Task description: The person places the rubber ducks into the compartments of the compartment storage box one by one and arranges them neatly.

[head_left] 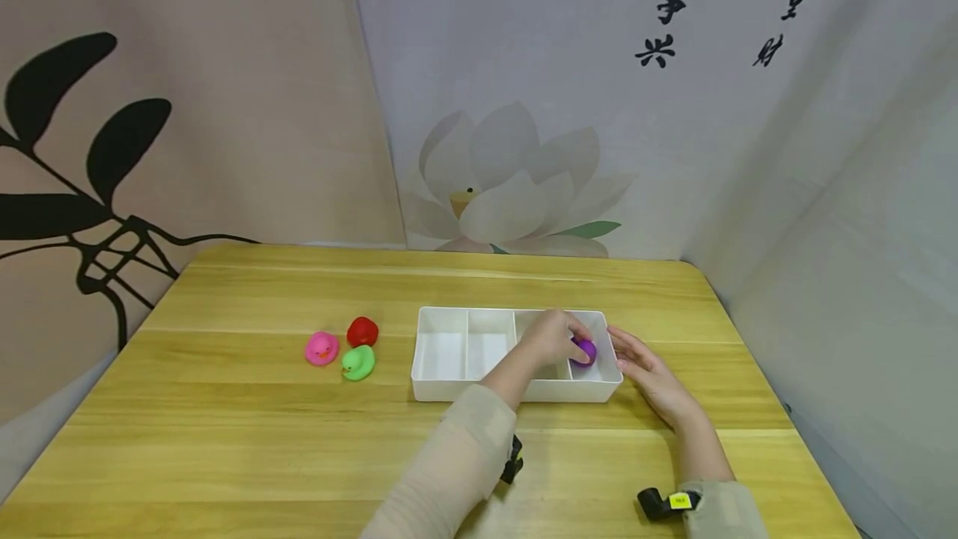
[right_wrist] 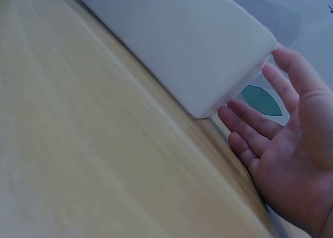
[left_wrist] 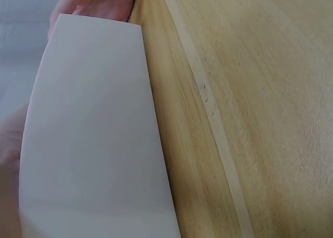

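Step in hand: placing. Left hand (head_left: pixel 552 339) curls round the purple duck (head_left: pixel 585 351) inside the rightmost compartment of the white tray (head_left: pixel 449 392). Right hand (head_left: pixel 649 373), fingers straight, rests against the tray's right end. Next, likely: let go, then reach left for the pink duck (head_left: pixel 322 348), red duck (head_left: pixel 362 330) or green duck (head_left: pixel 359 363).

- A staged recording corner, not a lived-in room.
- Printed cloth backdrops (head_left: pixel 524 106) hang behind and beside the counter (head_left: pixel 262 439): one with black leaves, one with a pale lotus and brush characters, a plain one on the right.
- The small wooden counter carries only a white tray (head_left: pixel 449 389) and toy ducks (head_left: pixel 340 349).
- Both wrists wear strapped cameras (head_left: pixel 662 503).
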### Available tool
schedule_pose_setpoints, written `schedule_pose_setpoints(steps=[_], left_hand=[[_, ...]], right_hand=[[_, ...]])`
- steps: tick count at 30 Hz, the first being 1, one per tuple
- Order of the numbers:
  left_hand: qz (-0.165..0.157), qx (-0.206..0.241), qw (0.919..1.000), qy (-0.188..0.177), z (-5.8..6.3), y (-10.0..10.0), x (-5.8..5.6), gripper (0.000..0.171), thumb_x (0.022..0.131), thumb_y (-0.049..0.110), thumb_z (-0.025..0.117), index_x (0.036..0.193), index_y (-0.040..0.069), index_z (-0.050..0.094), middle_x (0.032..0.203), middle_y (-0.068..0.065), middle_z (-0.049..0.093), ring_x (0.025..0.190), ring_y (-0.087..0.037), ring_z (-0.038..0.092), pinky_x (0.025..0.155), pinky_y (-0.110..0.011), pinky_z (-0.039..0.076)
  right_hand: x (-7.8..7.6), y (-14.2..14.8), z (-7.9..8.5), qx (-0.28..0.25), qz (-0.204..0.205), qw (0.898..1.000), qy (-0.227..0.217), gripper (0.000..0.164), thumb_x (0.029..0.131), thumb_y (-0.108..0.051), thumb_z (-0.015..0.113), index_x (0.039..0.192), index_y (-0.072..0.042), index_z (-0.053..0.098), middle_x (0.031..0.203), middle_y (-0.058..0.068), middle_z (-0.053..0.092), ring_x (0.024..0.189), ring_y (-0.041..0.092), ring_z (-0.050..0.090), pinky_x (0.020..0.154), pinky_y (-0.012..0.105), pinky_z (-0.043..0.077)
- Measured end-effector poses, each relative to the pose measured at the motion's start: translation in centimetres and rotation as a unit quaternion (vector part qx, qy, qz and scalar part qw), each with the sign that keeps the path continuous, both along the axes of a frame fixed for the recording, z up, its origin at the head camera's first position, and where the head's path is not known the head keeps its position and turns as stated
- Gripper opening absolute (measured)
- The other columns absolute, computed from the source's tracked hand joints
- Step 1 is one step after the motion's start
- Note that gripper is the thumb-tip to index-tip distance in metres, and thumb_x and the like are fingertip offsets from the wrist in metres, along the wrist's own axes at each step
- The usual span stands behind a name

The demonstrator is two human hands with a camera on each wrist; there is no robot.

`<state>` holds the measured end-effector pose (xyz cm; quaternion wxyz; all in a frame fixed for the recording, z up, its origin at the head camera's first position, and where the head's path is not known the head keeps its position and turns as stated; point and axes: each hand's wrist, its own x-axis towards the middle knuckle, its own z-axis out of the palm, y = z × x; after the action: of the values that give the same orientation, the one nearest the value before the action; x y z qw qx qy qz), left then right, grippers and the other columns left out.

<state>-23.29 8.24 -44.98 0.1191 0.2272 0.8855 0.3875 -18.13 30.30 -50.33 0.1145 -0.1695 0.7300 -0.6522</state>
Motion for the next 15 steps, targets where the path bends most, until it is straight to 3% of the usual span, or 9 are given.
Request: schedule_pose_setpoints(steps=[5, 15], left_hand=[[-0.008, -0.023, 0.9996, 0.015, -0.2, 0.27, -0.21, 0.028, 0.072, 0.018, 0.085, 0.099, 0.017, 0.077, 0.088, 0.011, 0.07, 0.081, -0.003, 0.056, 0.074, -0.017, 0.043], [0.011, -0.046, 0.9989, 0.003, -0.02, 0.27, 0.07, 0.027, 0.069, 0.018, 0.087, 0.095, 0.019, 0.078, 0.08, 0.013, 0.068, 0.074, -0.003, 0.055, 0.069, -0.019, 0.043]], right_hand=[[0.01, 0.08, 0.01, 0.002, -0.008, 1.0, -0.002, 0.053, 0.101, -0.011, 0.046, 0.15, -0.004, 0.026, 0.146, 0.03, 0.029, 0.121, 0.007, 0.047, 0.095, 0.021, 0.039], [-0.03, -0.04, -0.08, 0.017, -0.012, 1.0, -0.005, 0.052, 0.102, -0.012, 0.046, 0.15, -0.007, 0.027, 0.147, 0.028, 0.029, 0.122, 0.006, 0.045, 0.095, 0.021, 0.037]])
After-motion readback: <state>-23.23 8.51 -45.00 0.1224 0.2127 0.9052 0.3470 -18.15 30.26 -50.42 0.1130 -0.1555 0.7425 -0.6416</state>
